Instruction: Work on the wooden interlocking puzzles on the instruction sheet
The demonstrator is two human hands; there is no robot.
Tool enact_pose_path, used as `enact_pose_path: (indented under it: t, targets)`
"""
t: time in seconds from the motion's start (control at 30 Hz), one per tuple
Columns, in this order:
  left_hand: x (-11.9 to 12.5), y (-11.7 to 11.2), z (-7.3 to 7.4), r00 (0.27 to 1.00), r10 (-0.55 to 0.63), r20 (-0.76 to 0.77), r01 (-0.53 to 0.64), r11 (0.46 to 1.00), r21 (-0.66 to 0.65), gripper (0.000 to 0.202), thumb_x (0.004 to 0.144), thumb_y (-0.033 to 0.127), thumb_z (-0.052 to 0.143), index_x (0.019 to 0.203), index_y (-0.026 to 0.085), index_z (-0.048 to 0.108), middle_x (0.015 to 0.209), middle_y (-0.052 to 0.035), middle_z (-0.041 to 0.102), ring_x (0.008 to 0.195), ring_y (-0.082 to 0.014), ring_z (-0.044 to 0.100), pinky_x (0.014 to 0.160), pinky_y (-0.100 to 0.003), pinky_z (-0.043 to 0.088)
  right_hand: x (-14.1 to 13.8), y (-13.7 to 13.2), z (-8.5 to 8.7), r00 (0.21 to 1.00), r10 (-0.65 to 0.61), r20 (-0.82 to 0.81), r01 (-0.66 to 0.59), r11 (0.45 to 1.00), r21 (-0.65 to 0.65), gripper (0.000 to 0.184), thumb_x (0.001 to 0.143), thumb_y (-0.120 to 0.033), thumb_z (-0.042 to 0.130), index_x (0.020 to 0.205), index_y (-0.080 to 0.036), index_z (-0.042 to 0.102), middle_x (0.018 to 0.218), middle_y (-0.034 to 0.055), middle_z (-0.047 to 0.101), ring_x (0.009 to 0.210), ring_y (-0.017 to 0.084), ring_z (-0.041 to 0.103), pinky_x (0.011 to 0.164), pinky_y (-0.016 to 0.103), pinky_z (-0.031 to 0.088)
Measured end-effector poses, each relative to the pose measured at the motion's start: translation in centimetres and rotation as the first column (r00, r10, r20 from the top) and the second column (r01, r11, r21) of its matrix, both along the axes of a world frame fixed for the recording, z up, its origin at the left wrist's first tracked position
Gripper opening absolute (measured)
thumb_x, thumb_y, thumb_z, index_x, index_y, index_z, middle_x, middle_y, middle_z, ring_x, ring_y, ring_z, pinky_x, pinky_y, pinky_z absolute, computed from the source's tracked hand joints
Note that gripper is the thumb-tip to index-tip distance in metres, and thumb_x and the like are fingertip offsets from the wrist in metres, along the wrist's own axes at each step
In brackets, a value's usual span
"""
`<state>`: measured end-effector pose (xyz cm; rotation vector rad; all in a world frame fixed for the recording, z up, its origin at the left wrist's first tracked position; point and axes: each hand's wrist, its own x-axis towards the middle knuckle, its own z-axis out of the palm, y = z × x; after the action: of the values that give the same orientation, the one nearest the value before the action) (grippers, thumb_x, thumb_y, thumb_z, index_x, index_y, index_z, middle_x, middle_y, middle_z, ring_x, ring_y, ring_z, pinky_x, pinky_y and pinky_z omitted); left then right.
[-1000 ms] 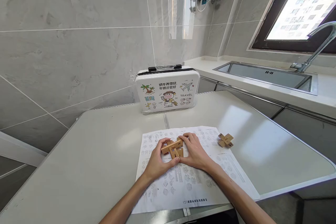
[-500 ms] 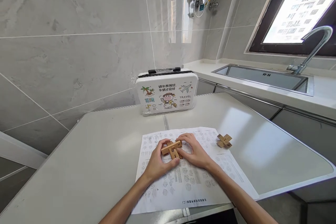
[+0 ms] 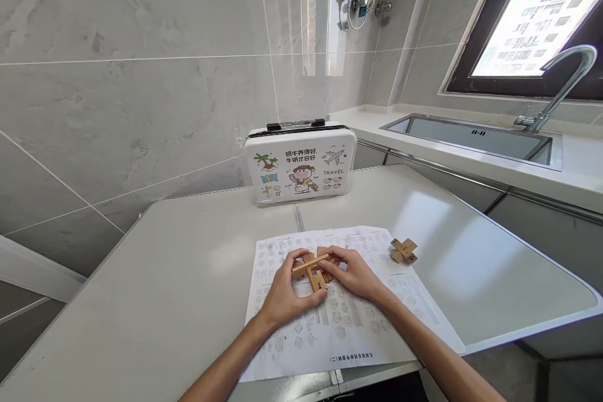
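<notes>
Between my two hands is a wooden interlocking puzzle (image 3: 316, 274) made of several notched sticks, held over a printed sheet (image 3: 348, 333). My left hand (image 3: 287, 289) grips its left side, with the thumb at the near end of a stick that bears a dark mark. At the right side, the fingers of my right hand (image 3: 351, 271) are closed on the wooden pieces. One stick lies slantwise across the top. My fingers hide part of the joint. A second cross-shaped wooden puzzle (image 3: 404, 250) rests at the sheet's right edge, apart from both hands.
A white carry case (image 3: 301, 166) with cartoon prints stands at the back of the pale folding table (image 3: 155, 301), near the tiled wall. Beyond the table's right side are a counter with a sink (image 3: 471, 138) and a faucet (image 3: 565, 85).
The puzzle in my hands has turned and its pieces sit differently: the top stick shows its narrow side, and wood shows farther right under my right fingers. My right hand has shifted slightly right.
</notes>
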<state>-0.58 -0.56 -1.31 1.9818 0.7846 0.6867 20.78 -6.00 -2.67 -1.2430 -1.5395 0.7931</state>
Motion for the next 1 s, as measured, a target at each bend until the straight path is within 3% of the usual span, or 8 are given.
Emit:
enact_pose_path:
  t: [0.27, 0.47, 0.63, 0.73, 0.83, 0.9, 1.0]
  targets:
    - [0.0, 0.2, 0.5, 0.998, 0.028, -0.055, -0.025, 0.999, 0.042, 0.088, 0.066, 0.039, 0.092, 0.140, 0.026, 0.045, 0.128, -0.0089, 0.064, 0.114, -0.0297, 0.064, 0.104, -0.049, 0.052, -0.3, 0.0, -0.4, 0.992, -0.078, 0.102, 0.075, 0.997, 0.036, 0.032, 0.103, -0.049, 0.055, 0.106, -0.023, 0.073, 0.075, 0.0017, 0.071, 0.066, 0.019, 0.062, 0.064, 0.030, 0.048]
    - [0.0, -0.3, 0.1, 0.997, -0.021, -0.072, 0.025, 0.998, 0.055, 0.104, 0.058, 0.049, 0.097, 0.144, 0.027, 0.043, 0.144, -0.0127, 0.058, 0.130, -0.0364, 0.059, 0.111, -0.054, 0.047, -0.4, -0.2, -0.6, 0.981, -0.133, 0.138, 0.127, 0.991, 0.052, 0.026, 0.104, -0.043, 0.055, 0.107, -0.025, 0.073, 0.080, 0.0019, 0.075, 0.065, 0.019, 0.062, 0.068, 0.032, 0.050]
    - [-0.1, -0.3, -0.6, 0.998, -0.009, -0.070, 0.021, 0.985, 0.170, 0.105, 0.058, 0.053, 0.097, 0.145, 0.026, 0.045, 0.144, -0.0138, 0.057, 0.131, -0.0377, 0.057, 0.112, -0.056, 0.047, -0.3, 0.0, -0.9, 0.968, -0.192, 0.160, 0.184, 0.981, 0.069, 0.025, 0.103, -0.042, 0.056, 0.107, -0.024, 0.074, 0.085, 0.0031, 0.077, 0.067, 0.019, 0.063, 0.068, 0.032, 0.051]
    - [-0.1, -0.1, -0.5, 0.995, -0.058, -0.079, 0.077, 0.962, 0.260, 0.106, 0.059, 0.056, 0.097, 0.147, 0.028, 0.044, 0.140, -0.0132, 0.058, 0.129, -0.0375, 0.057, 0.109, -0.055, 0.048, -0.3, 0.1, -0.9, 0.976, -0.176, 0.127, 0.169, 0.984, 0.058, 0.025, 0.103, -0.042, 0.058, 0.106, -0.024, 0.074, 0.083, 0.0027, 0.077, 0.064, 0.018, 0.063, 0.066, 0.031, 0.052]
    - [-0.1, 0.2, -0.3, 0.990, -0.094, -0.102, 0.128, 0.903, 0.409, 0.097, 0.074, 0.047, 0.091, 0.154, 0.031, 0.040, 0.142, -0.0121, 0.059, 0.130, -0.0362, 0.056, 0.111, -0.055, 0.047, -0.4, 0.2, -1.0, 0.990, -0.130, 0.061, 0.128, 0.991, 0.036, 0.025, 0.102, -0.043, 0.059, 0.105, -0.023, 0.073, 0.077, 0.0014, 0.074, 0.058, 0.017, 0.062, 0.062, 0.030, 0.051]
    - [-0.1, 0.4, -0.2, 0.988, -0.080, -0.130, 0.135, 0.851, 0.507, 0.076, 0.091, 0.030, 0.076, 0.157, 0.034, 0.038, 0.146, -0.0097, 0.058, 0.135, -0.0328, 0.053, 0.113, -0.054, 0.045, -0.4, 0.3, -1.1, 0.994, -0.105, 0.024, 0.104, 0.994, 0.022, 0.025, 0.102, -0.044, 0.058, 0.106, -0.023, 0.071, 0.074, 0.0008, 0.073, 0.055, 0.016, 0.061, 0.059, 0.029, 0.051]
    - [-0.2, 0.5, -0.2, 0.987, -0.055, -0.152, 0.137, 0.781, 0.609, 0.064, 0.101, 0.014, 0.053, 0.158, 0.039, 0.040, 0.155, -0.0061, 0.053, 0.140, -0.0297, 0.049, 0.115, -0.053, 0.044, -0.4, 0.3, -1.3, 0.995, -0.096, 0.001, 0.096, 0.995, 0.014, 0.026, 0.102, -0.045, 0.057, 0.106, -0.023, 0.070, 0.073, 0.0008, 0.071, 0.056, 0.017, 0.061, 0.057, 0.029, 0.052]
